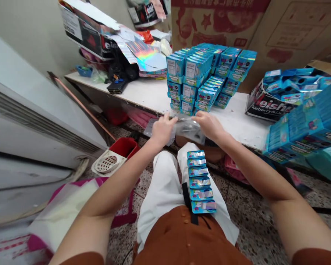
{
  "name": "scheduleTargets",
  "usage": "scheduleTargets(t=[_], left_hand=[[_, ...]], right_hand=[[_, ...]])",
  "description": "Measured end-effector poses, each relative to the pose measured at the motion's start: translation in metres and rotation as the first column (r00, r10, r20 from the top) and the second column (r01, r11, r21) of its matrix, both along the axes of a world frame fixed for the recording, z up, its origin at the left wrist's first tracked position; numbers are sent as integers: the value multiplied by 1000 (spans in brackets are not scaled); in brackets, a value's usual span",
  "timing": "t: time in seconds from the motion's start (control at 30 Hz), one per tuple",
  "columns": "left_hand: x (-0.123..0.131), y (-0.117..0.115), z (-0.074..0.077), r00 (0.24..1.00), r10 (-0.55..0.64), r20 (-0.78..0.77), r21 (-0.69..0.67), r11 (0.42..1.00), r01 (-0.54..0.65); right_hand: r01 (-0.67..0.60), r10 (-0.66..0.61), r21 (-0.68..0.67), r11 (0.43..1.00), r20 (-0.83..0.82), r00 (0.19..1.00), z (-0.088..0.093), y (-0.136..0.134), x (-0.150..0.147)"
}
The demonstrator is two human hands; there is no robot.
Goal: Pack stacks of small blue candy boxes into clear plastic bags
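Observation:
My left hand [162,129] and my right hand [209,124] both grip a clear plastic bag [188,128], held between them just in front of the low white table's edge [237,125]. Their fingers are closed on the plastic. On my right thigh lies a row of several small blue boxes [201,181], stacked end to end. Directly behind my hands, a large pile of the same blue boxes [206,75] stands on the table.
More blue boxes fill an open black carton [270,105] and heap at the right [314,125]. Cardboard cartons stand behind. A red bin with a white basket [116,156] sits on the floor at left, beside a white appliance [30,110] and a pink bag [60,213].

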State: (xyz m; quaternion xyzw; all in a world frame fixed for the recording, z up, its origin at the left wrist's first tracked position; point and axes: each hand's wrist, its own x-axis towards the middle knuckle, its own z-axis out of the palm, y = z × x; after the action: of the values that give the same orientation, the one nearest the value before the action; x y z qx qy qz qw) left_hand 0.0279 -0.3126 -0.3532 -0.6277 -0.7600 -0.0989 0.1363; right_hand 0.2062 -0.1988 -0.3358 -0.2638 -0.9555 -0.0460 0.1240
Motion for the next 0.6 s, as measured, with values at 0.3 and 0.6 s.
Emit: scheduleTargets(t=[0.3,0.6], left_hand=[[26,16,-71,997,-34,72,83,996,28],[46,33,-179,950,163,265,-381,923,-52]], right_hand=[[316,-313,1,949,143,939,-82,8,40],[489,-524,-599,634,133,841,-186,2,45]])
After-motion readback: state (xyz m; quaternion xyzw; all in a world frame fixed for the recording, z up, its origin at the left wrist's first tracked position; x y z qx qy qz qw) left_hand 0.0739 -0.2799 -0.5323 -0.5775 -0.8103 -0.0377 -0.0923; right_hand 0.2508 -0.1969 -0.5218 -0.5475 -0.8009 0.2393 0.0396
